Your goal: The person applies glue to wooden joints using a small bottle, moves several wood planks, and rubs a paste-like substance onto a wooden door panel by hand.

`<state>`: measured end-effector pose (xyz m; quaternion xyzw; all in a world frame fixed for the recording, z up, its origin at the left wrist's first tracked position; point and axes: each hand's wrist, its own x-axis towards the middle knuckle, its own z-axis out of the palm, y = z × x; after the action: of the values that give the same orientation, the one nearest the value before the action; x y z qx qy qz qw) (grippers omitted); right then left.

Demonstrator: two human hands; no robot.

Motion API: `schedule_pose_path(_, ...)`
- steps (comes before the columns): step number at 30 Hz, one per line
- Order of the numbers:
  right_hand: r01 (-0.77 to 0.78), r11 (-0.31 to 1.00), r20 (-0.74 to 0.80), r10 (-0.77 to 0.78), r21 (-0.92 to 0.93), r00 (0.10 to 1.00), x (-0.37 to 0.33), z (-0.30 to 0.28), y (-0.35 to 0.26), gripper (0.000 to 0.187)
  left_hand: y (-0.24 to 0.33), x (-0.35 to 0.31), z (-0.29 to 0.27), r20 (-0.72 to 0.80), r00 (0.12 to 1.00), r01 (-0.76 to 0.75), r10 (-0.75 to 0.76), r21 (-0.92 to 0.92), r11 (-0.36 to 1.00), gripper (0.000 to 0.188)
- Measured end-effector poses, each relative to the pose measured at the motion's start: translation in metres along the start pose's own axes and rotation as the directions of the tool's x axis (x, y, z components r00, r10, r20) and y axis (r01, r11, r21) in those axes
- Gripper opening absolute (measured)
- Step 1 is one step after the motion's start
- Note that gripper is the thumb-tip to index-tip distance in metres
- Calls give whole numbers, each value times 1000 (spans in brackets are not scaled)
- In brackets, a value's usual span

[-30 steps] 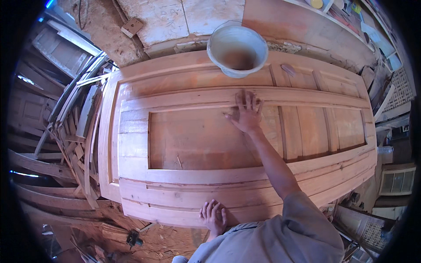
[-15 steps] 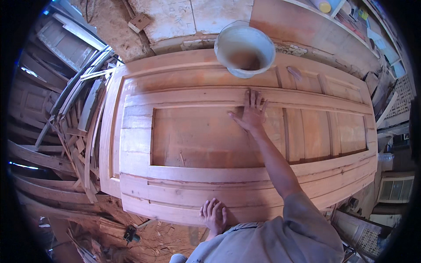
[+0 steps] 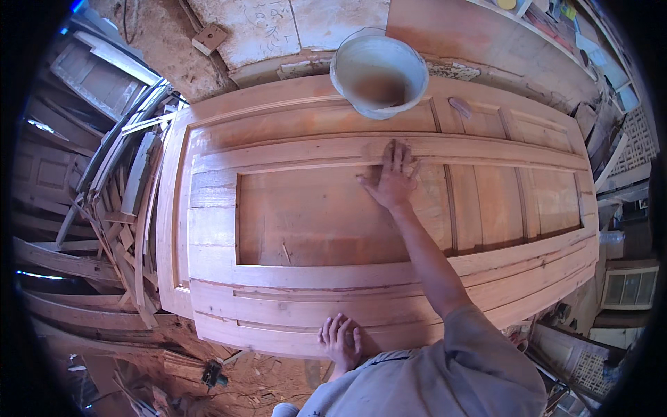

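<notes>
A wooden panelled door [image 3: 299,276] lies flat, stacked on another wooden door [image 3: 174,208] that shows at the left and far sides. My right hand [image 3: 394,182] reaches across the upper door. Its fingers are stretched out and a little blurred over the long far rail, palm down; whether anything thin lies under them I cannot tell. At the near edge my left hand [image 3: 340,339] rests on the wood, fingers apart and thumb to the right. A whitish bucket [image 3: 347,87], brownish inside, stands beyond my right hand.
Offcuts and boards [image 3: 135,181] lean in a heap at the left. A flat reddish piece [image 3: 460,107] lies on the far panels. Wood shavings [image 3: 260,386] cover the floor. A wooden block [image 3: 210,39] sits at the far left, and shelving [image 3: 528,31] stands at the far right.
The whole view has shifted slightly. My right hand has slid a little nearer along the far rail, its fingers now more blurred. The left hand stays at the near edge.
</notes>
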<state>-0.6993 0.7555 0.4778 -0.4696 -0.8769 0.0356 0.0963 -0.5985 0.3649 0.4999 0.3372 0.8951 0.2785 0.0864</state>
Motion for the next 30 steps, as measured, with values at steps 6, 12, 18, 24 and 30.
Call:
schedule_pose_path(6,188,980,-13,-188,58,982,6,10,-50,107,-2,-2,2,-17,1000,4,-4,-7,1000,28)
schedule_pose_path(12,268,957,-30,-266,111,963,-2,11,-61,100,0,-1,3,-17,1000,0,0,-9,1000,28)
schedule_pose_path(18,188,980,5,-189,64,982,2,11,-15,94,0,-1,1,-2,1000,12,-12,-8,1000,28)
schedule_pose_path(24,27,999,-99,-30,-37,995,4,-8,51,104,1,1,-1,-3,1000,19,-19,-19,1000,27)
schedule_pose_path(30,-22,999,-28,21,-38,999,1,-7,44,112,-1,0,-3,11,1000,18,-18,-9,1000,28)
